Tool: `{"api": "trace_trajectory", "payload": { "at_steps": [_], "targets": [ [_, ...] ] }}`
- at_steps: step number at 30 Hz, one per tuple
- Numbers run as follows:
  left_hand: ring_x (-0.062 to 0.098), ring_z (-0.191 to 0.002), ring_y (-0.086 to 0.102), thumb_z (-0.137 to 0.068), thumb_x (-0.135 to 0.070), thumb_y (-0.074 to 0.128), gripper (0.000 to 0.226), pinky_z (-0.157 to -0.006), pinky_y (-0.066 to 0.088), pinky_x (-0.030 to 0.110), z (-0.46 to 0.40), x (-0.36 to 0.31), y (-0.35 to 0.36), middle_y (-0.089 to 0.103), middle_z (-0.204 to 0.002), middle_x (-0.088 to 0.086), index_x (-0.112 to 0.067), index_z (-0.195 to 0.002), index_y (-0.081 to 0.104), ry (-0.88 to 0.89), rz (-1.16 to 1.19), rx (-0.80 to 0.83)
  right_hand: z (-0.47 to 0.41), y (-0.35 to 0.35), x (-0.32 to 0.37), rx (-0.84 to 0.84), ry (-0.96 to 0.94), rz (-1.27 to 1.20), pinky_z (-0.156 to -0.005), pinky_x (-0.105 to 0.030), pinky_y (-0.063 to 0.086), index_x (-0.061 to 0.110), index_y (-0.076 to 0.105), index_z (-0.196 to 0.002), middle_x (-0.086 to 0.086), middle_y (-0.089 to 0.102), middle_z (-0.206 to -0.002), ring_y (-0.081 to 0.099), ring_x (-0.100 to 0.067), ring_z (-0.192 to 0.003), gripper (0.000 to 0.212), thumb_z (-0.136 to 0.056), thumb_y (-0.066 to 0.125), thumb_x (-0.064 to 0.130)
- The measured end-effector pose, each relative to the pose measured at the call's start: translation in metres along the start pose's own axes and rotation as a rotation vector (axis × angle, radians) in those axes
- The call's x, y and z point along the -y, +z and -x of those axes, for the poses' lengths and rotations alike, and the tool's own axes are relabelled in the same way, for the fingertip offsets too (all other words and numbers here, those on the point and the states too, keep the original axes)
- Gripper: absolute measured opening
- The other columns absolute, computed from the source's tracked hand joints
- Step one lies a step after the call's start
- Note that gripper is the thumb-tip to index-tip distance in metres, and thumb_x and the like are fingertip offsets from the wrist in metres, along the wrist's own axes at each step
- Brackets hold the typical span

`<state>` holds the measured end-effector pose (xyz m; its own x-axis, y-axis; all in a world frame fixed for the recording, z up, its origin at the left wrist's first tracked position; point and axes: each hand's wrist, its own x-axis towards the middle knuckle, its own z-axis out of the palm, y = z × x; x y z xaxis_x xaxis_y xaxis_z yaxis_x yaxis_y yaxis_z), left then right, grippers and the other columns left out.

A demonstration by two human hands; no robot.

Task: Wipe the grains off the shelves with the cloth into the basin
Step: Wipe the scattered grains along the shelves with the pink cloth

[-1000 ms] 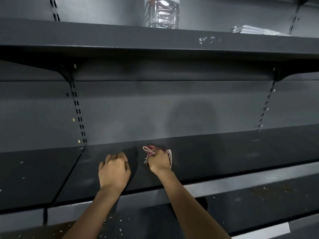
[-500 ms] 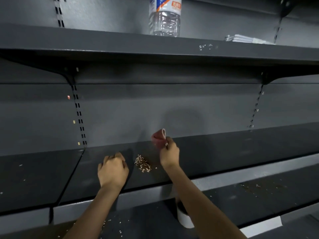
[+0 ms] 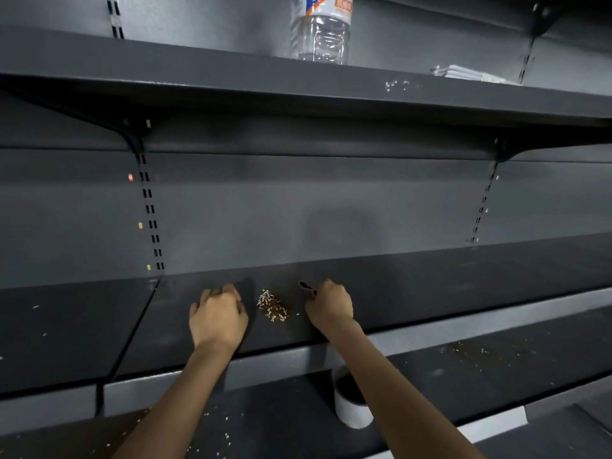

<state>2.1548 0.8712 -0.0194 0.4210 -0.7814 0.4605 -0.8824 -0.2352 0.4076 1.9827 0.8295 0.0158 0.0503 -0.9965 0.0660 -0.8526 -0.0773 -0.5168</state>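
Right hand: fingers curled tight around a small reddish cloth, only a bit of which pokes out past the knuckles toward the back panel; wrist low, forearm running down across the shelf edge. Left hand: fingers curled under in a loose fist, knuckles on the shelf, nothing visible in its grasp. Grains: small mixed pile, pale and brown, lying on the middle shelf between the two hands, near both, touching neither. Basin: white, round, on the lower shelf beneath the right forearm, partly hidden by it. Loose grains scattered on the lower shelf. Upper shelf: clear plastic bottle, folded white cloths.
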Motion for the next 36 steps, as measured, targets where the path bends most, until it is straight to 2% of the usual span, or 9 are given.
{"api": "trace_trajectory", "payload": {
  "at_steps": [2, 4, 9, 13, 17, 22, 26, 30, 36],
  "targets": [
    [0.023, -0.101, 0.056, -0.086, -0.013, 0.053, 0.016, -0.085, 0.042, 0.035, 0.0, 0.0, 0.0, 0.066, -0.093, 0.005, -0.016, -0.097, 0.064, 0.002, 0.006, -0.009, -0.006, 0.001, 0.005, 0.035, 0.061, -0.152, -0.058, -0.022, 0.049, -0.002, 0.062, -0.103, -0.012, 0.068, -0.091, 0.068, -0.025, -0.08, 0.021, -0.089, 0.052, 0.01],
    [0.021, -0.101, 0.056, -0.086, -0.013, 0.053, 0.016, -0.084, 0.042, 0.035, -0.001, 0.0, 0.001, 0.066, -0.093, 0.004, -0.017, -0.098, 0.064, 0.001, 0.004, -0.012, -0.009, 0.005, 0.007, 0.05, 0.105, -0.262, -0.042, -0.015, 0.042, -0.001, 0.063, -0.102, -0.004, 0.062, -0.072, 0.062, -0.014, -0.056, 0.019, -0.09, 0.053, 0.01],
    [0.021, -0.101, 0.057, -0.086, -0.013, 0.054, 0.018, -0.084, 0.044, 0.034, -0.001, 0.002, 0.002, 0.066, -0.093, 0.003, -0.017, -0.099, 0.065, 0.002, 0.017, -0.012, -0.015, 0.017, 0.009, 0.057, 0.137, -0.458, -0.056, -0.02, 0.04, 0.004, 0.065, -0.103, -0.011, 0.067, -0.102, 0.061, -0.019, -0.083, 0.02, -0.087, 0.06, 0.015],
    [0.02, -0.1, 0.057, -0.086, -0.013, 0.052, 0.017, -0.085, 0.044, 0.034, -0.002, 0.002, 0.001, 0.066, -0.093, 0.003, -0.017, -0.099, 0.064, -0.004, 0.019, -0.008, -0.02, 0.014, 0.0, -0.009, 0.135, -0.529, -0.048, -0.017, 0.036, 0.004, 0.066, -0.103, -0.011, 0.068, -0.102, 0.057, -0.017, -0.076, 0.025, -0.089, 0.062, 0.024],
    [0.021, -0.1, 0.057, -0.086, -0.013, 0.053, 0.016, -0.083, 0.044, 0.034, -0.002, 0.002, 0.003, 0.066, -0.092, 0.003, -0.016, -0.098, 0.064, -0.003, 0.025, -0.008, -0.02, 0.009, -0.016, -0.083, 0.067, -0.233, -0.063, -0.029, 0.052, 0.006, 0.064, -0.096, -0.012, 0.068, -0.095, 0.065, -0.027, -0.081, 0.03, -0.089, 0.059, 0.034],
    [0.02, -0.102, 0.056, -0.087, -0.015, 0.052, 0.016, -0.084, 0.043, 0.034, -0.002, 0.001, 0.002, 0.066, -0.094, 0.003, -0.018, -0.099, 0.063, -0.002, 0.018, -0.001, -0.016, 0.009, -0.024, -0.154, -0.058, 0.177, -0.09, -0.038, 0.046, 0.012, 0.063, -0.114, -0.009, 0.055, -0.118, 0.05, -0.029, -0.112, 0.042, -0.09, 0.054, 0.046],
    [0.019, -0.1, 0.057, -0.086, -0.015, 0.053, 0.015, -0.084, 0.045, 0.033, -0.001, 0.001, 0.002, 0.066, -0.093, 0.002, -0.018, -0.098, 0.063, 0.005, 0.013, -0.006, -0.017, 0.007, -0.018, -0.099, -0.031, 0.129, -0.073, -0.032, 0.048, 0.007, 0.062, -0.107, -0.012, 0.065, -0.106, 0.061, -0.03, -0.1, 0.033, -0.09, 0.056, 0.036],
    [0.019, -0.1, 0.057, -0.087, -0.014, 0.053, 0.015, -0.085, 0.044, 0.034, -0.001, 0.0, 0.002, 0.066, -0.092, 0.001, -0.019, -0.098, 0.063, 0.012, 0.011, -0.008, -0.016, 0.007, -0.011, -0.102, -0.083, 0.148, -0.07, -0.031, 0.047, 0.007, 0.063, -0.105, -0.013, 0.067, -0.102, 0.064, -0.029, -0.095, 0.027, -0.092, 0.054, 0.029],
    [0.018, -0.101, 0.056, -0.086, -0.014, 0.054, 0.016, -0.085, 0.044, 0.033, -0.001, 0.0, 0.0, 0.065, -0.092, 0.001, -0.018, -0.098, 0.063, 0.007, -0.001, 0.006, -0.022, 0.01, -0.011, -0.08, -0.077, -0.312, -0.048, -0.011, 0.035, 0.007, 0.071, -0.085, -0.012, 0.072, -0.085, 0.057, -0.011, -0.059, 0.024, -0.09, 0.061, 0.029]
  ]
}}
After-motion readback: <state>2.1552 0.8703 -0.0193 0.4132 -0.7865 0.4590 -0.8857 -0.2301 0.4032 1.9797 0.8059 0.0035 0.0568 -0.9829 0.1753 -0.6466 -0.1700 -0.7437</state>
